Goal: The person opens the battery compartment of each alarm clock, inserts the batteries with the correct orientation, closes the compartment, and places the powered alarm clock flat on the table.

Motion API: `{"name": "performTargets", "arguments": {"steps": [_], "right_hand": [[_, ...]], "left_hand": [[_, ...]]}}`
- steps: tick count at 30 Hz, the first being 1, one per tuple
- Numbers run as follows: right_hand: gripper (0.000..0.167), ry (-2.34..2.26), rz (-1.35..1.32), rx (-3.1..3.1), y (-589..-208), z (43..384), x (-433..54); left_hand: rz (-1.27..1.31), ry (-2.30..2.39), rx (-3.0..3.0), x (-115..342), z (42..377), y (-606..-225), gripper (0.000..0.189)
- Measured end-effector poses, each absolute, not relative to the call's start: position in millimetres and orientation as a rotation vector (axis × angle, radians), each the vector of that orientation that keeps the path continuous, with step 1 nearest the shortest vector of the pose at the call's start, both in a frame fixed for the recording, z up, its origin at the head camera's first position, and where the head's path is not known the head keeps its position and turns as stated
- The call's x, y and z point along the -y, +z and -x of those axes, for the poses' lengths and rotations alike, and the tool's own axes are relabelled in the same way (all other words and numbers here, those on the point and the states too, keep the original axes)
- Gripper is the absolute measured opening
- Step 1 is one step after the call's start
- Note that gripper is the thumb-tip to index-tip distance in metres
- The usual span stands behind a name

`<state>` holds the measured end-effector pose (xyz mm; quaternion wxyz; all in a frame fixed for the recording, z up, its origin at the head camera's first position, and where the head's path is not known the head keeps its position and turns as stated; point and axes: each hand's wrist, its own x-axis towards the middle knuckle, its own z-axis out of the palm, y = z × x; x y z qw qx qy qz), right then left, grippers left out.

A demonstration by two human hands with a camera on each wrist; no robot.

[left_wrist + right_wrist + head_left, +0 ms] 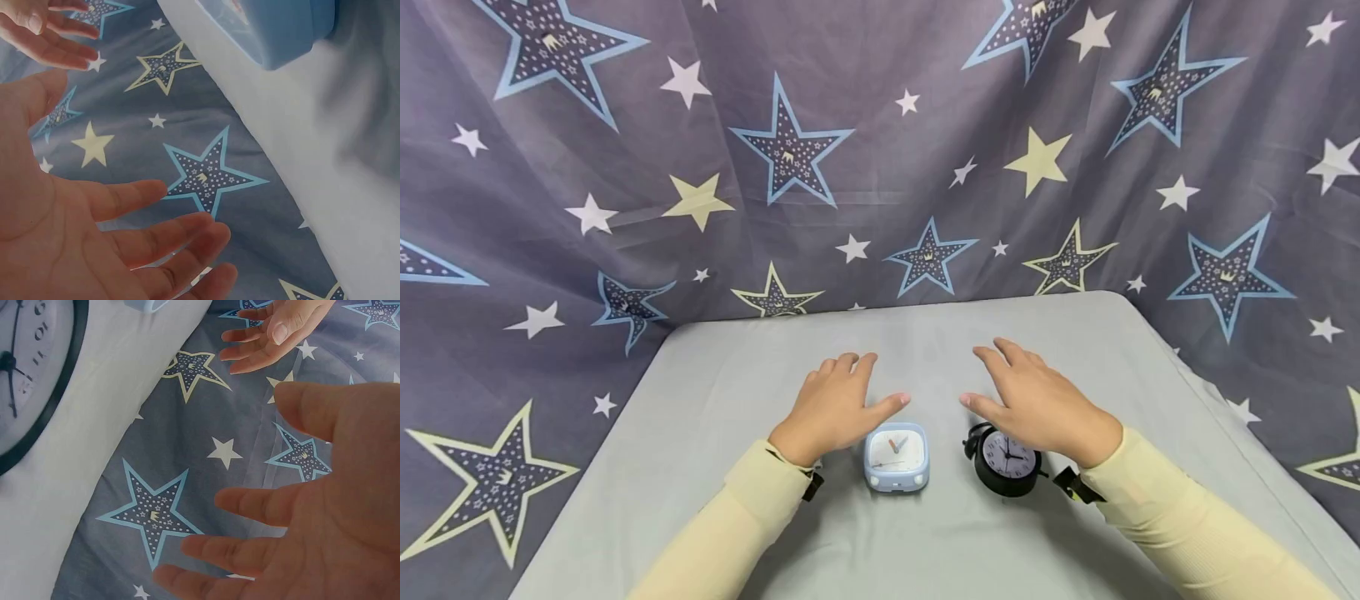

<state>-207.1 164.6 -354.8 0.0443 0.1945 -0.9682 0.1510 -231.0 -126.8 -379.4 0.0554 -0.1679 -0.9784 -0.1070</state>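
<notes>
A light blue, rounded-square clock [897, 458] with a white face lies near the middle of the table in the head view. To its upper left, my left hand [835, 406] hovers with fingers spread and nothing in it. A round black alarm clock [1009, 462] with a pale numbered dial is further right, its top partly covered by my right hand [1041, 404]. That hand is also raised and empty, thumb pointing toward the other hand. Both palms show bare in the wrist views, the left palm [37, 231] and the right palm [350, 506].
A grey cloth covers the table [760, 358]. Behind and beside it hangs a dark curtain [865, 167] printed with stars. Dark bands, such as the right wrist strap [1078, 485], sit at the cuffs of both pale yellow sleeves [1187, 508].
</notes>
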Motion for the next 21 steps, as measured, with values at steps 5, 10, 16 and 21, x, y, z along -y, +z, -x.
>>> {"name": "performTargets", "arguments": {"steps": [5, 10, 16, 21], "right_hand": [[0.076, 0.491, -0.591, 2.974, -362.9, 206.3, -165.0], [0.076, 0.492, -0.592, 2.975, -370.7, 205.0, -163.6], [0.075, 0.493, -0.606, 2.982, -378.1, 204.3, -160.5], [0.074, 0.507, -0.615, 2.979, -385.9, 205.9, -160.0]], "left_hand": [[0.521, -0.330, 2.975, 125.4, 229.9, -385.6, 0.089], [0.532, -0.306, 2.961, 122.7, 227.8, -391.2, 0.087], [0.541, -0.288, 2.970, 118.0, 227.0, -393.9, 0.084], [0.526, -0.276, 3.008, 113.4, 228.1, -399.5, 0.088]]}}
